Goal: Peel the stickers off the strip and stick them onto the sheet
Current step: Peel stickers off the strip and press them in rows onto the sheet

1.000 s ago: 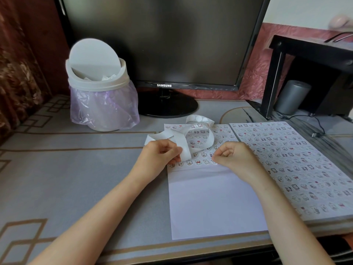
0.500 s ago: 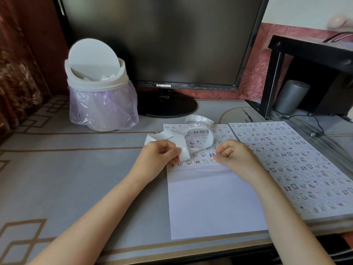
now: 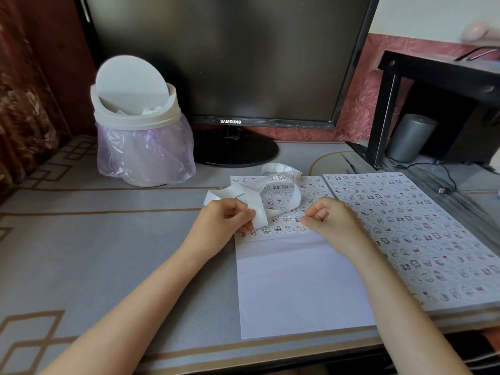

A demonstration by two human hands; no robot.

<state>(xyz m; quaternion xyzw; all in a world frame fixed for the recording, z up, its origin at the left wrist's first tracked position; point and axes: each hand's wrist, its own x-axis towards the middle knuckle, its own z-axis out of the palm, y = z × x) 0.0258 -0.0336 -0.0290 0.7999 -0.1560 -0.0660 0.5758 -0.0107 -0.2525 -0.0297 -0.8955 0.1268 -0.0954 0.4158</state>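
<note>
Placement seems the step in hand: the right hand sits low over the sheet with its fingers curled, thumb and forefinger tips meeting at the end of the lowest row of stickers, though whether a sticker lies between those tips is too small to tell. The left hand grips the strip by a fold near its end, and the rest curls in a loose loop over the sheet's upper rows. To do this well, I judge, the sticker should go down one edge first, in line with its neighbours, then be pressed flat by a fingertip so no corner lifts. The left hand would do well to hold the loop off the rows already laid, lest it hide the gap to be filled. The lower part of the sheet is bare white, so much work is left. A second sheet, covered in stickers, lies just beside it on the right. The only readable writing is SAMSUNG on the bezel of the monitor; the stickers show small cartoon figures and no legible words.
</note>
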